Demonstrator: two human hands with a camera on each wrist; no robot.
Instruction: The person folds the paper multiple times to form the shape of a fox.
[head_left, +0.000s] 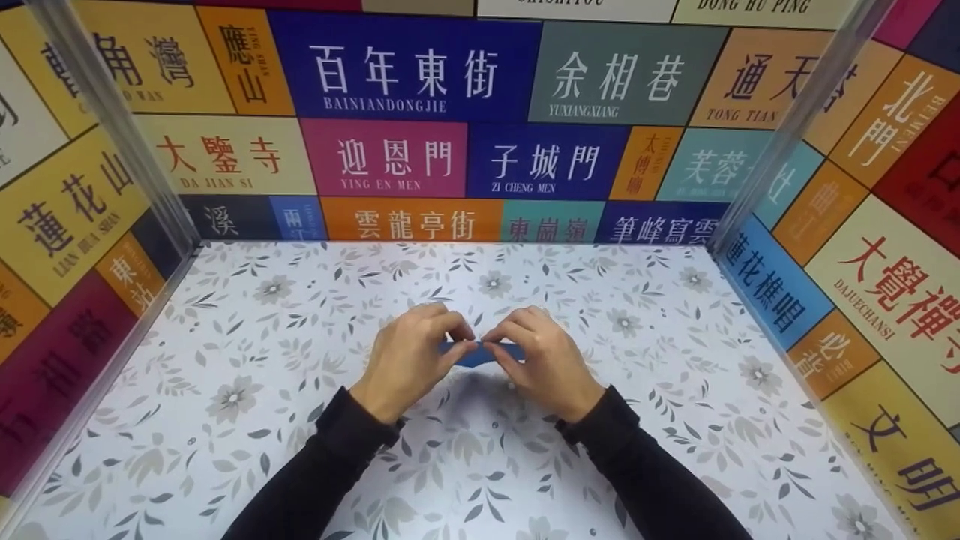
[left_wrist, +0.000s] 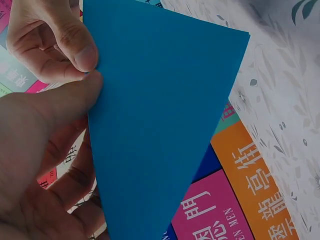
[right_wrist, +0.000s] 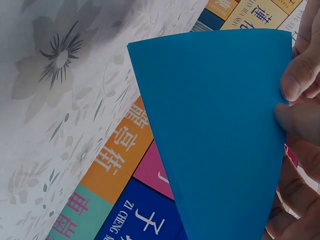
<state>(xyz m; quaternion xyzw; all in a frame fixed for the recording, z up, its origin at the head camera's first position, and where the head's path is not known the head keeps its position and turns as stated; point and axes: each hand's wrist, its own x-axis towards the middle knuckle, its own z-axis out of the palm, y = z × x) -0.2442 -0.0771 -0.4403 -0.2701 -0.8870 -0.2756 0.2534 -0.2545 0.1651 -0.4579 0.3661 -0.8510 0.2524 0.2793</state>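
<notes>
Currently pinching blue paper sheet (left_wrist: 155,110) by one edge with left hand (head_left: 409,356) and right hand (head_left: 547,360), close together. Held raised above floral tabletop (head_left: 420,281), between both hands, about equally near each, dropping below the pinch, long axis apparently running side to side.

The left sleeve (head_left: 307,469) and right sleeve (head_left: 660,469) are long, plain and black. At the wrists, the left cuff (head_left: 355,421) and right cuff (head_left: 606,417), also black, look slightly wider. The left hand (head_left: 409,354) and right hand (head_left: 551,360) are bare.
</notes>
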